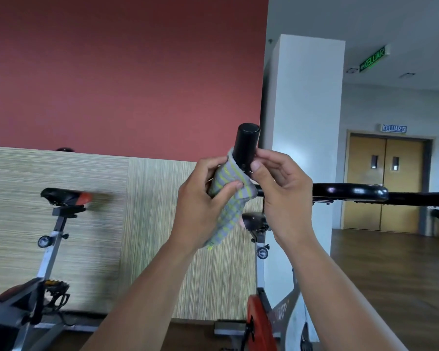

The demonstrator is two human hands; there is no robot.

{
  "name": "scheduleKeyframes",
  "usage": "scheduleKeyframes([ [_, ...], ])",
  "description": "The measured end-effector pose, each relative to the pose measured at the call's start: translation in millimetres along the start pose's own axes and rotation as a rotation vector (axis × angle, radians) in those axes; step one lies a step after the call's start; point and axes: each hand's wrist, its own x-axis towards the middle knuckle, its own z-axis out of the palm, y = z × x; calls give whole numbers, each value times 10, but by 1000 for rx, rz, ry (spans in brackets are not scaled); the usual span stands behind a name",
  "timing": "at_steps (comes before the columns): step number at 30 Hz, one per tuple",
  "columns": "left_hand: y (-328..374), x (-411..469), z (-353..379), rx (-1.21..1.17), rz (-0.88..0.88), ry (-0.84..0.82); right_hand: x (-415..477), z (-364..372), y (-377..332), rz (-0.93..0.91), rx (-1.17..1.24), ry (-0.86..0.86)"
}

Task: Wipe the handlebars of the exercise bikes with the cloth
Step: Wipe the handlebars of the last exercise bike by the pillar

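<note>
A red wall (pixel 124 72) is seen across the upper left, and its lower part is covered by a panel (pixel 86 198) of pale, finely striped wood grain. A small dark rounded object (pixel 64 149) is glimpsed just above the panel's top edge; what it is cannot be told. The red wall is bordered on the right by a white pillar (pixel 304 110). A green sign (pixel 373 58) reading KELUAR is hung from the ceiling (pixel 403 21). A second KELUAR sign (pixel 393 128) is mounted above yellow double doors (pixel 385 186), each fitted with a narrow window. A brown wooden floor (pixel 390 274) is laid before the doors.
</note>
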Motion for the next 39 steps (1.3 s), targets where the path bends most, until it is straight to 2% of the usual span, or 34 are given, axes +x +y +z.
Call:
scheduleKeyframes([
  [5,-356,-45,-16,111,-29,-71,-86,5,140,15,-46,17],
  [17,-1067,157,239,189,-169,-28,-149,3,351,66,-50,40],
  [25,-1255,194,530,91,-327,-26,-139,-5,404,81,-68,35],
  [39,-1172,-104,467,170,-355,25,-209,-328,329,213,-208,23],
])
